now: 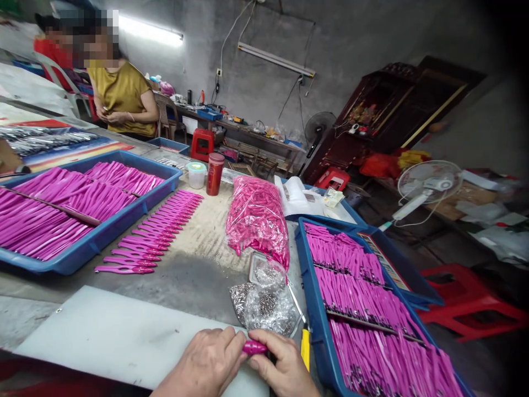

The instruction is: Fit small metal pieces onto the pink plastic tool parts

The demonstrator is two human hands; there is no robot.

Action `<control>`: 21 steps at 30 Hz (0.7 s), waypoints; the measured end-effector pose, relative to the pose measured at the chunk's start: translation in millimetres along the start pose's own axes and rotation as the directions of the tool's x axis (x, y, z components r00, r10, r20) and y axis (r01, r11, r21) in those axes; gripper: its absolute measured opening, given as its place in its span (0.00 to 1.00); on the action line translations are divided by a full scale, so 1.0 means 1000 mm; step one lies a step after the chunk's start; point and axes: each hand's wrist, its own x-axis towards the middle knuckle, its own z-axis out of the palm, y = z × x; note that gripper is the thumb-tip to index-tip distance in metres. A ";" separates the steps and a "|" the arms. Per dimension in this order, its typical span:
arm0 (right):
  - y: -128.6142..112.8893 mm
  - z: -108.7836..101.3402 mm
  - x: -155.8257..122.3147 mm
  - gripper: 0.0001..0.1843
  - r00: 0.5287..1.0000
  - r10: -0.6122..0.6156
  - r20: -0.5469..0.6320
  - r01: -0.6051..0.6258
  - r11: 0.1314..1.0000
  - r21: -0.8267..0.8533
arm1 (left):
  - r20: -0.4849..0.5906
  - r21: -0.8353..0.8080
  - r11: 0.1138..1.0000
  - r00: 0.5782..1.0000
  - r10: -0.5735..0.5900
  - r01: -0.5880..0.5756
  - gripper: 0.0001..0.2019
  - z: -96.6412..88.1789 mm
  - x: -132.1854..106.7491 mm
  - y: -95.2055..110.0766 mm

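Over the pale cutting board (pixel 136 336), my left hand (pixel 210 355) and my right hand (pixel 283 361) meet around a small glossy magenta plastic piece (pixel 255 347). The right thumb and index finger pinch its right end. Left-hand fingers curl over its other end and hide that part. Just beyond the hands lie clear plastic bags of small metal parts (pixel 268 309), with a small tray (pixel 257 263) behind them. A row of long magenta handles (pixel 155 231) is laid out on the table. Behind the bags stands a clear bag full of magenta pieces (pixel 259 215).
Blue trays of magenta handles stand left (pixel 70 267) and right (pixel 308 286). A yellow-handled tool (pixel 305 347) lies beside my right hand. A red canister (pixel 215 175) and a lidded tub (pixel 196 175) stand farther back. Across the table sits a person in a mustard top (pixel 119 96).
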 end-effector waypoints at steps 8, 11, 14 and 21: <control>0.010 -0.006 -0.007 0.15 0.997 0.072 -0.005 -0.072 0.997 -0.013 | 0.017 0.044 0.999 1.000 -0.019 0.018 0.08 0.001 0.001 0.000; 0.011 -0.007 -0.008 0.14 0.997 0.074 0.001 -0.074 0.997 -0.020 | 0.038 0.065 0.998 0.999 -0.028 0.025 0.06 0.002 0.000 0.000; 0.008 -0.009 -0.007 0.13 0.997 0.073 -0.036 -0.074 0.997 -0.032 | 0.069 0.073 0.996 0.996 -0.048 0.043 0.03 0.004 -0.002 0.000; 0.000 -0.011 -0.003 0.14 0.999 0.013 -0.037 -0.016 0.997 -0.077 | 0.078 0.039 0.998 0.996 -0.050 0.047 0.04 0.009 -0.004 0.000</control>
